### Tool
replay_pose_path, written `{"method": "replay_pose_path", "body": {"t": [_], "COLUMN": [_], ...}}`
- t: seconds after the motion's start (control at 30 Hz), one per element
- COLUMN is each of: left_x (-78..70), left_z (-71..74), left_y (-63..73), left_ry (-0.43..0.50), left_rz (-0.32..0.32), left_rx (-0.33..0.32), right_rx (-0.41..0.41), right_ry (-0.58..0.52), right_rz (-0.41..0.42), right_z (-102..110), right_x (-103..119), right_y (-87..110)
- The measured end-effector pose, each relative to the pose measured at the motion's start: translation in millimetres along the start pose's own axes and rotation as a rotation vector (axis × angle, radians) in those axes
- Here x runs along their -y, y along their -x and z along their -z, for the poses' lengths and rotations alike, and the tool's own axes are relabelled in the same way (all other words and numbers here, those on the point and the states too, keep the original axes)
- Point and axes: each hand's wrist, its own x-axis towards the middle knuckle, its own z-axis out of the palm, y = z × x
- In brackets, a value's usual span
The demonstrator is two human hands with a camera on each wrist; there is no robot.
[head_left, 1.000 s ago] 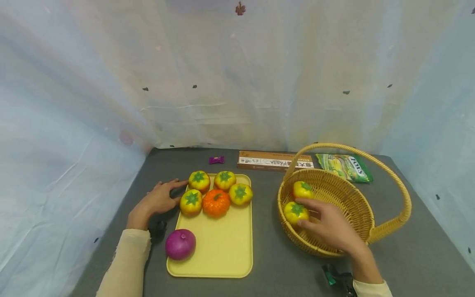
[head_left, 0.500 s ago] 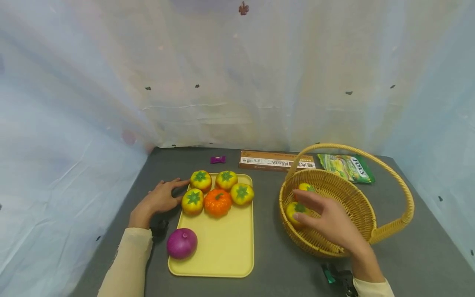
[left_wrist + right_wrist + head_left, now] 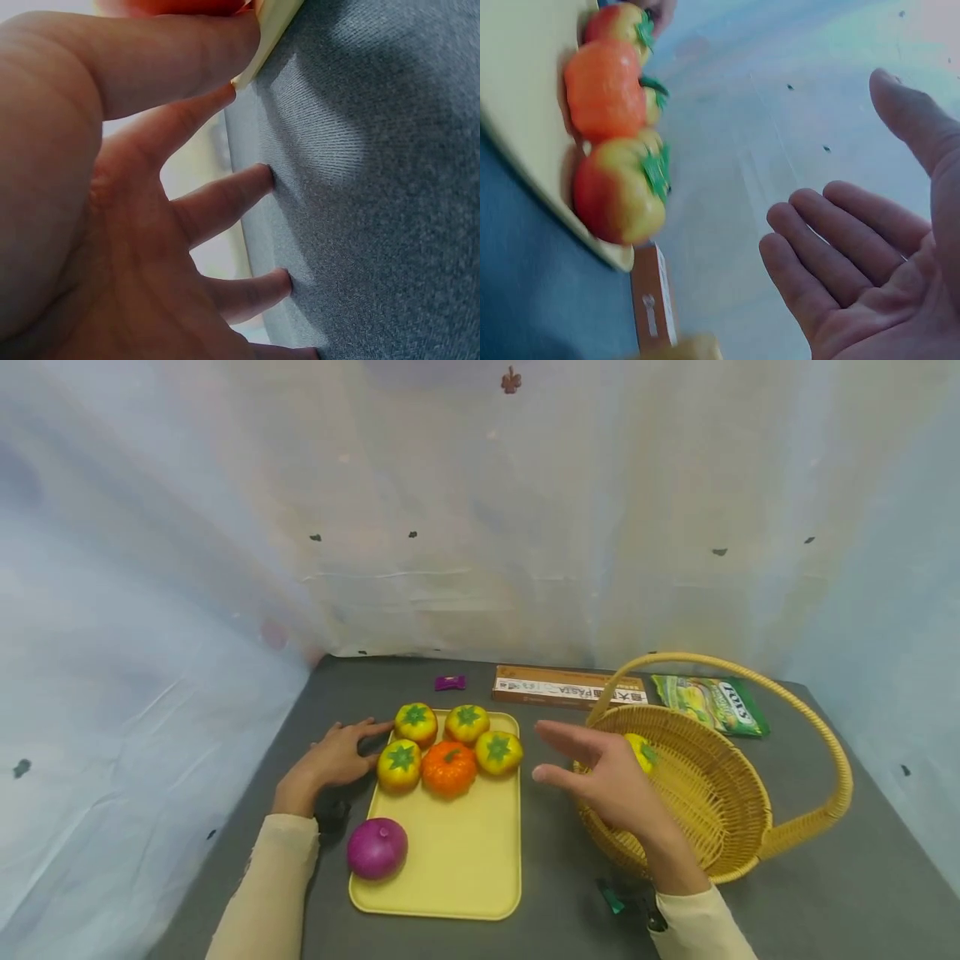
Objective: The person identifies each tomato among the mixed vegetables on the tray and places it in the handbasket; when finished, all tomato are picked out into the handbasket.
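On the tray [image 3: 450, 877], the nearest fruit [image 3: 498, 753] lies left of the right hand [image 3: 611, 777], thumb parted from fingers. The left hand [image 3: 336, 757] has fingers spread.

I see a tray [image 3: 465, 860] and basket [image 3: 731, 785] on a gray tabletop [image 3: 553, 868]. Packet [image 3: 450, 682], box [image 3: 543, 687] and bag [image 3: 712, 703] lie near its far edge.

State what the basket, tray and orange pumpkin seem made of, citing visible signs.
Basket: wicker or plastic imitation, slight sheen; woven strands show.
Tray: probably smooth plastic; uniform yellow, rounded corners.
Orange pumpkin: possibly plastic or foam, slightly glossy; small highlights.
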Motion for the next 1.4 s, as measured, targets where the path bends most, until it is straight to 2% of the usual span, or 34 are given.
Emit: {"method": "replay_pose_path", "body": {"t": [0.1, 0.23, 0.37, 0.57, 0.7, 1.07, 1.2, 1.4], "left_x": [-1.1, -3.3, -4.5, -2.8, -2.3, -1.5, -1.1, -0.1], "left_z": [-0.5, -0.3, 0.3, 0.4, -0.1, 0.9, 0.8, -0.3], "left_y": [-2.9, -4.9, -4.9, -3.6, -3.8, -1.2, -0.1, -1.0], "left_ry": [0.0, -0.007, -0.009, -0.007, -0.003, -0.001, -0.001, 0.001], "left_rz": [-0.001, 0.007, 0.007, 0.003, 0.004, 0.0, 0.004, 0.003], "left_rx": [-0.002, 0.002, 0.001, -0.003, -0.004, -0.003, -0.004, -0.001], "right_rx": [-0.001, -0.033, -0.068, -0.119, -0.135, -0.246, -0.261, -0.196], "right_ry": [0.001, 0.106, 0.223, 0.311, 0.32, 0.373, 0.336, 0.097], "right_rz": [-0.01, -0.034, -0.015, -0.052, -0.094, -0.124, -0.119, -0.091], "right_z": [-11.6, -26.9, -42.0, -63.1, -73.5, -88.9, -87.5, -66.8], "right_x": [-0.6, -1.0, -5.0, -17.7, -27.5, -42.3, -36.9, -15.0], "right_y": [-9.9, -21.2, -30.6, -42.2, -45.7, -39.0, -36.1, -13.2]}}
